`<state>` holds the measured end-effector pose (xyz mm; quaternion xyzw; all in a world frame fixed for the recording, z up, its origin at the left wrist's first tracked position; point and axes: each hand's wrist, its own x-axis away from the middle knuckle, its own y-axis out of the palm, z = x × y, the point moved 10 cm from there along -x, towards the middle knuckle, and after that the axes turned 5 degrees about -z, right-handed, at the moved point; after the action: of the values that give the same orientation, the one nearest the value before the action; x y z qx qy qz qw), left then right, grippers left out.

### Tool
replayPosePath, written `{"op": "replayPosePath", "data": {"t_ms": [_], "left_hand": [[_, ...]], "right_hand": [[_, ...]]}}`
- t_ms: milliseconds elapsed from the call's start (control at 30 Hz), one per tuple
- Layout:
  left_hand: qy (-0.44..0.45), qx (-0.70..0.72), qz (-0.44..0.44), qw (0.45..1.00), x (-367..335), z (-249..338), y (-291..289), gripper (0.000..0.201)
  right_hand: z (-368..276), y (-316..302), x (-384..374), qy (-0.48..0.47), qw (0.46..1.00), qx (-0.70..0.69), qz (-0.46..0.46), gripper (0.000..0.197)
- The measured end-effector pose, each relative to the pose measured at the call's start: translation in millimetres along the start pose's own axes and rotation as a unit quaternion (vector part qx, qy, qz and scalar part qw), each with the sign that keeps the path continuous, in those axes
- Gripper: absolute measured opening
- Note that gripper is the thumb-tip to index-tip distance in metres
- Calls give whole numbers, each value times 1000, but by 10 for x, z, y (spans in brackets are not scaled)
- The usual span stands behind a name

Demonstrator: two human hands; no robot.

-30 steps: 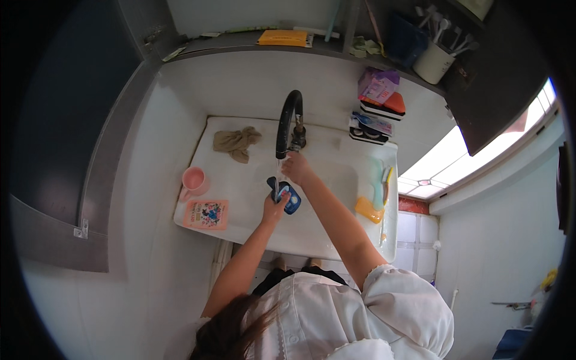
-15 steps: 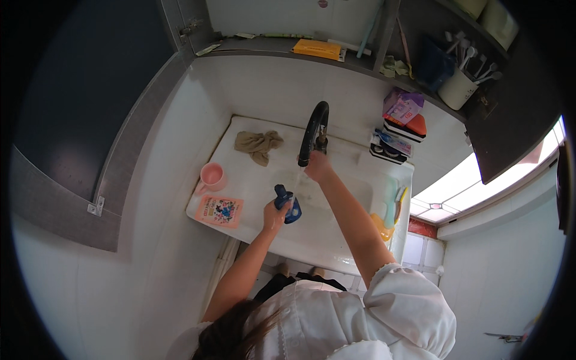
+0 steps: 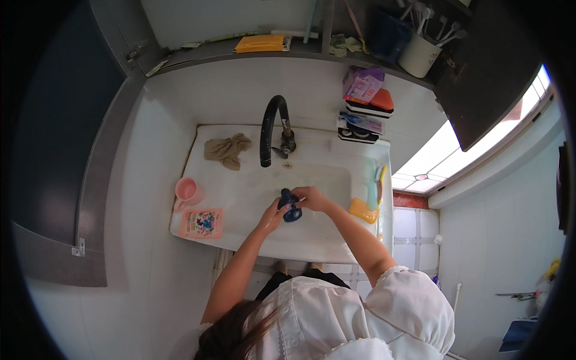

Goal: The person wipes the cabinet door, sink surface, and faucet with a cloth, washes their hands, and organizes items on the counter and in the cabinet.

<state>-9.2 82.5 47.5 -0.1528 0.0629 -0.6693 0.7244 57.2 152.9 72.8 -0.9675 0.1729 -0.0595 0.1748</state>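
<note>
Over the white sink basin (image 3: 327,176), both hands meet around a small dark blue object (image 3: 293,215) with a narrow upper end and a wider, rounded lower part; its exact kind is unclear. My left hand (image 3: 271,218) grips it from the left side. From the right, my right hand (image 3: 312,198) has its fingers closed on its upper part. Behind the hands stands a black curved faucet (image 3: 267,135), its spout apart from both hands. I see no stream of water from it.
On the left ledge are a brown cloth (image 3: 228,150), a pink mug (image 3: 188,191) and a pink printed packet (image 3: 201,224). A yellow soap-like item (image 3: 363,211) and brushes lie on the right ledge. Stacked boxes (image 3: 367,96) stand back right, below an open cabinet (image 3: 216,51).
My right hand has left the faucet and come down to the blue object in my left hand. The thin stream under the spout is gone. The whole view has shifted.
</note>
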Motion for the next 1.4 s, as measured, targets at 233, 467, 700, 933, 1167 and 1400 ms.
{"op": "replayPosePath", "data": {"t_ms": [233, 467, 700, 933, 1167, 1400], "left_hand": [[-14, -46, 93, 994, -138, -345, -123, 44], [-52, -85, 123, 987, 26, -260, -210, 41], [-47, -113, 156, 980, 74, -251, -412, 36], [36, -52, 270, 961, 2, 270, -994, 21], [256, -61, 363, 894, -194, 1737, -1759, 18], [392, -370, 376, 754, -236, 3536, -1741, 36]], "right_hand": [[134, -1358, -265, -31, 953, 152, 261, 35], [635, -1620, -514, 53, 941, 145, 301, 38], [321, -1554, -193, -13, 882, 204, 424, 50], [-1020, -1423, 184, -74, 869, 193, 449, 36], [-2652, -1744, 22, -204, 802, 240, 508, 34], [-3301, -2132, -497, -164, 693, 418, 564, 40]]}}
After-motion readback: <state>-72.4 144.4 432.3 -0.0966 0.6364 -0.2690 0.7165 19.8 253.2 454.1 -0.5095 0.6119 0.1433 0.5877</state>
